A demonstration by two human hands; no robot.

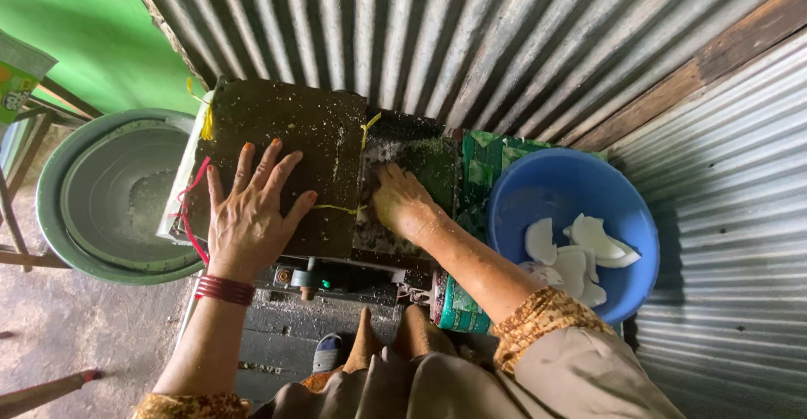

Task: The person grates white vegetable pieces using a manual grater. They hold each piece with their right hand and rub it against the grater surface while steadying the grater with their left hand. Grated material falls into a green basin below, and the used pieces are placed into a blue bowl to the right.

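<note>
My left hand lies flat with spread fingers on the dark, speckled lid of a grating machine. My right hand is curled and presses down into the machine's open hopper beside the lid; what it grips is hidden. White shreds dust the lid and hopper. A blue plastic bowl to the right holds several white coconut pieces. A round metal basin sits to the left of the machine with some white gratings inside.
Corrugated metal sheets wall in the back and right side. A green wall is at upper left, with wooden stool legs by the basin. Green patterned cloth lies under the blue bowl. My foot in a sandal rests below the machine.
</note>
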